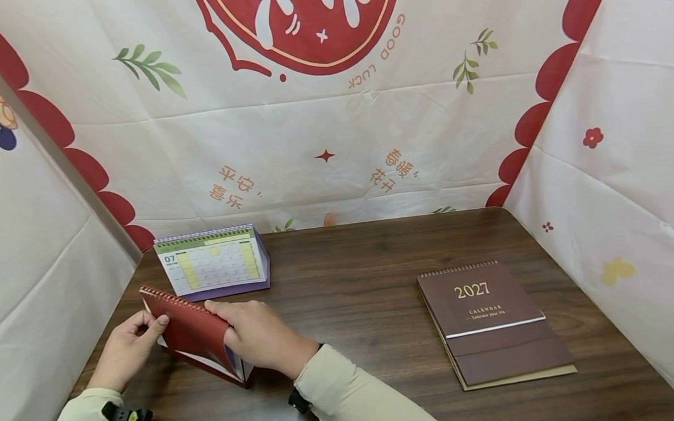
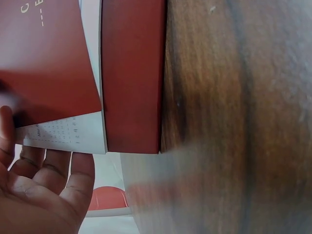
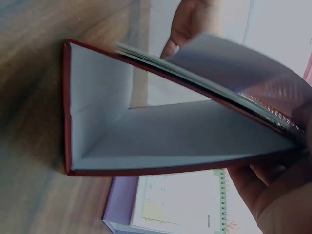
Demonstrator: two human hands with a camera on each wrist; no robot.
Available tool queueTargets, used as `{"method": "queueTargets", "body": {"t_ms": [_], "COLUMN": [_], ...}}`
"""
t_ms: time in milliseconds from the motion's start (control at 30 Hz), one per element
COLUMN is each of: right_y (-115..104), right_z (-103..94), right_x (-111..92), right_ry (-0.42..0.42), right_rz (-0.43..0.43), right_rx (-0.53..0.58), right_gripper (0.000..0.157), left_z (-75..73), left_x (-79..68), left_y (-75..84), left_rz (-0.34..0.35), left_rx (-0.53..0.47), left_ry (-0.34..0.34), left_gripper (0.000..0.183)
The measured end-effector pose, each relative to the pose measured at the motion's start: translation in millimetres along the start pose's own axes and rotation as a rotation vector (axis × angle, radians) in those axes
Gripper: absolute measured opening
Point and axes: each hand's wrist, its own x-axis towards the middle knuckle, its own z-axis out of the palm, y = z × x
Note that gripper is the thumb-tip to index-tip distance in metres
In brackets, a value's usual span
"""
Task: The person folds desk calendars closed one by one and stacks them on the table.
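A red spiral-bound desk calendar point(image 1: 193, 336) stands propped on its base at the left of the table. My left hand point(image 1: 124, 351) pinches the left edge of its red front cover point(image 2: 48, 73), thumb in front. The cover is lifted at an angle, and a white printed page point(image 2: 66, 131) shows beneath it. At the calendar's upper right side, my right hand point(image 1: 266, 334) grips it near the spiral binding. In the right wrist view the hollow triangular stand point(image 3: 146, 136) is seen from its end, with the raised cover curving away from the pages.
Behind the red calendar stands a purple desk calendar point(image 1: 216, 267) showing page 07. A brown 2027 calendar point(image 1: 488, 310) lies flat on the right side of the wooden table point(image 1: 339, 285). Printed white cloth point(image 1: 312, 131) hangs round the back and sides.
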Motion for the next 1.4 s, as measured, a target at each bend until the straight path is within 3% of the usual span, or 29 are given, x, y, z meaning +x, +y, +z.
{"method": "queueTargets", "body": {"t_ms": [267, 467, 733, 967, 1400], "right_y": [9, 16, 21, 19, 18], "right_z": [-18.7, -22.8, -20.8, -10.7, -0.4], "right_x": [6, 3, -7, -11, -15], "right_ry": [-0.219, -0.312, -0.275, -0.167, -0.066], "right_rz": [-0.082, -0.092, -0.064, -0.008, 0.051], "right_rx": [-0.018, 0.106, 0.261, 0.243, 0.213], "right_gripper": [0.045, 0.048, 0.054, 0.052, 0.039], "left_z": [1.1, 0.3, -0.4, -1.8, -1.4], "left_x": [-0.6, -1.9, -1.5, -2.8, -2.3], "left_y": [-1.0, -3.3, -3.6, -3.0, -2.5], "left_rz": [-0.002, 0.0, 0.002, -0.013, -0.006], "left_rx": [0.016, 0.028, 0.034, 0.021, -0.038], "left_ry": [-0.005, 0.009, 0.008, 0.019, 0.014], "left_gripper": [0.034, 0.033, 0.032, 0.032, 0.032]}}
